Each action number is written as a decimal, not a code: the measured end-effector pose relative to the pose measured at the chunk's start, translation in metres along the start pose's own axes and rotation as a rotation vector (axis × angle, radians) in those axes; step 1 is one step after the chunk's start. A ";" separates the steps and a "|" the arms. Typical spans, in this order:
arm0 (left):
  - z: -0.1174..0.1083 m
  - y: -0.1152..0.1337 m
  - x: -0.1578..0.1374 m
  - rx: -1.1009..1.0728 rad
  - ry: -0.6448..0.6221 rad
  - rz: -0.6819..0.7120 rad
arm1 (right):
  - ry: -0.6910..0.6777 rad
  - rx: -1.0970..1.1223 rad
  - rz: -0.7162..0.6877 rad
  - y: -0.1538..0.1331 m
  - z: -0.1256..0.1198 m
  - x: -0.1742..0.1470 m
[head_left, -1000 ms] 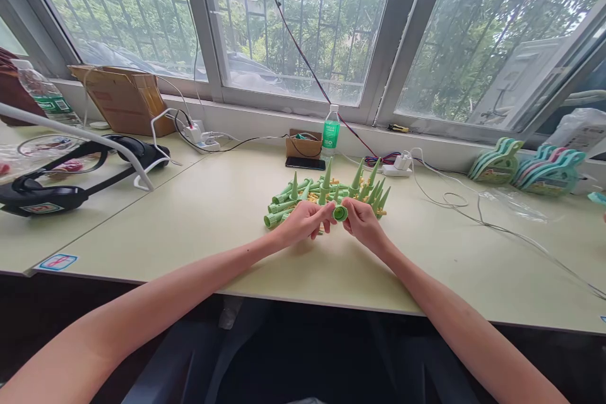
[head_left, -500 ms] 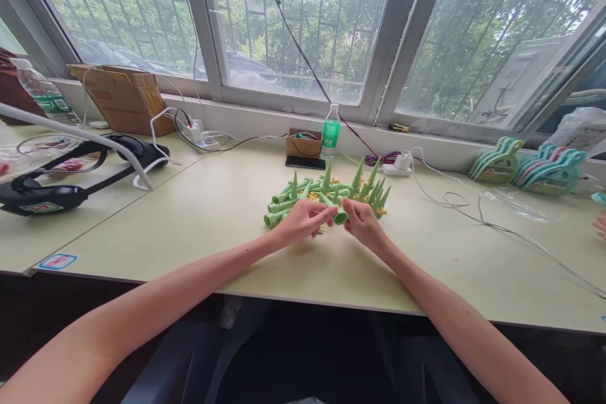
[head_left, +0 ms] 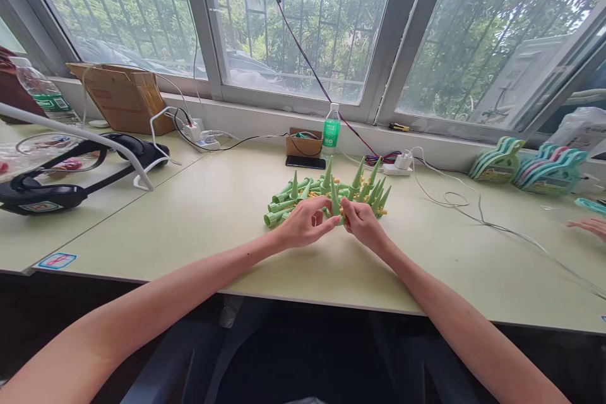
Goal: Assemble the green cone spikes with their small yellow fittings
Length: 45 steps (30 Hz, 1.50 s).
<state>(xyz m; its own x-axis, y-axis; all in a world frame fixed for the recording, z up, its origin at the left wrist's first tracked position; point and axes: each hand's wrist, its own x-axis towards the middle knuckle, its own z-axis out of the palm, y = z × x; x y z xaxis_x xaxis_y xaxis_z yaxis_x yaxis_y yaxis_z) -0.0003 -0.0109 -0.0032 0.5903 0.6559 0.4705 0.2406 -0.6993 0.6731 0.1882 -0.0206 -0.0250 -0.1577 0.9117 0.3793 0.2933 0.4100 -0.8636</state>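
A green cone stands point up between the two hands, just right of the left hand and against the fingertips of the right hand. The right hand is closed, pinching the cone near its base. The left is half curled, thumb and forefinger parted around the cone's lower part (whether it grips, I cannot tell). Just beyond, on the table, lies a pile of green pieces, some upright, with yellow bits among them.

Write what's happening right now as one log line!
left hand: at green spike | right hand: pinching it | tip: up | behind: more green spikes
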 end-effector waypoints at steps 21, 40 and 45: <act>0.006 -0.013 0.000 0.235 0.197 0.111 | 0.075 0.145 0.008 -0.003 0.003 0.001; 0.005 -0.004 0.004 -0.107 0.055 -0.245 | 0.063 -0.096 -0.165 -0.006 0.001 -0.002; 0.003 0.000 0.004 -0.133 0.038 -0.279 | 0.071 -0.115 -0.174 -0.007 0.000 -0.001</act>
<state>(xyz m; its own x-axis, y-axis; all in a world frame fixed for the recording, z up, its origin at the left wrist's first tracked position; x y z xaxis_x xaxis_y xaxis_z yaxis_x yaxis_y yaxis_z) 0.0042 -0.0088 -0.0033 0.4863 0.8289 0.2764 0.2848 -0.4494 0.8467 0.1864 -0.0248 -0.0194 -0.1501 0.8250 0.5449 0.3742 0.5575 -0.7410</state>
